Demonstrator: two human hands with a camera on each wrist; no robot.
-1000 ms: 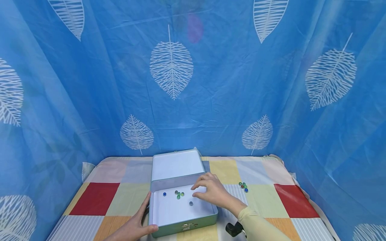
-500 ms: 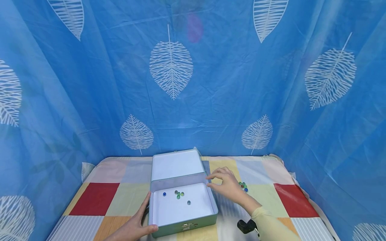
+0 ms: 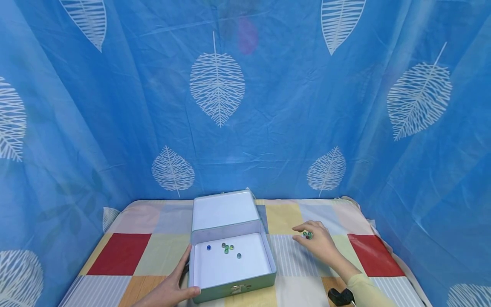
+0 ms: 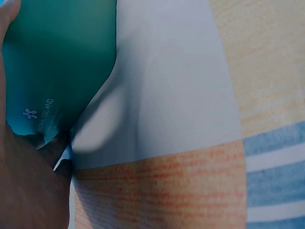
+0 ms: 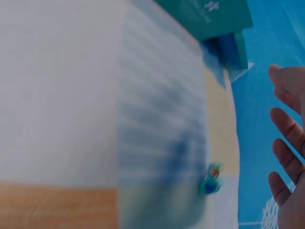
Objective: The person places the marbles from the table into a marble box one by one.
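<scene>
My left hand [image 3: 171, 286] holds the near left corner of an open green tin box [image 3: 218, 292], thumb at its front and fingers along its left side. In the left wrist view, its fingers lie against the printed green wall [image 4: 62, 71]. Several glass marbles [image 3: 226, 250] lie on the box's white floor, with one blue marble [image 3: 209, 247] at the left and a greyish marble [image 3: 239, 256] nearer the front. To the right of the box, my right hand [image 3: 321, 246] hovers by a small cluster of marbles [image 5: 210, 179], partly hiding them in the head view, with nothing between thumb and fingers.
The box's lid [image 3: 224, 209] leans back behind it. A patchwork-patterned cloth [image 3: 299, 290] covers the table. Blue curtains [image 3: 268, 106] with white leaf prints enclose the back and sides. A black device [image 3: 340, 297] sits at the right wrist.
My right hand has moved from over the box rightwards to the marble cluster. The greyish marble in the box has rolled slightly left. My left hand stays in place.
</scene>
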